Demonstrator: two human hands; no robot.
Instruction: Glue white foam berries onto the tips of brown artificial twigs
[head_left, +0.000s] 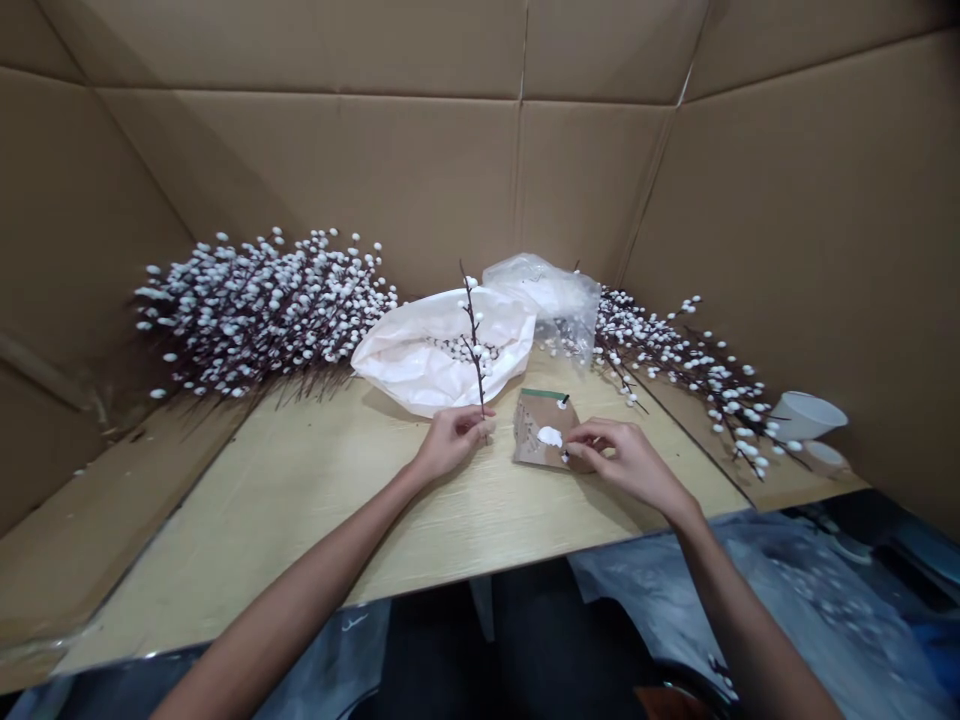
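Observation:
My left hand (454,440) is closed round the lower end of a thin dark brown branch (474,335), which stands nearly upright and carries a few white buds. To its right lies a piece of brown cardboard (529,452) with a green strip along its far edge and a white blob of paste (550,437) in the middle. The fingers of my right hand (619,455) are pinched at the cardboard's right side, beside the paste, on a small white bud (565,457) with a dark tip. Another dark-tipped piece (564,401) rests near the green strip.
Behind my left hand sits a white bag (405,375) with loose buds inside. A clear plastic bag (547,290) lies behind it. Budded branches are piled at left (262,310) and right (690,360). White cups (810,415) stand far right. Cardboard walls (315,170) surround the table (247,540).

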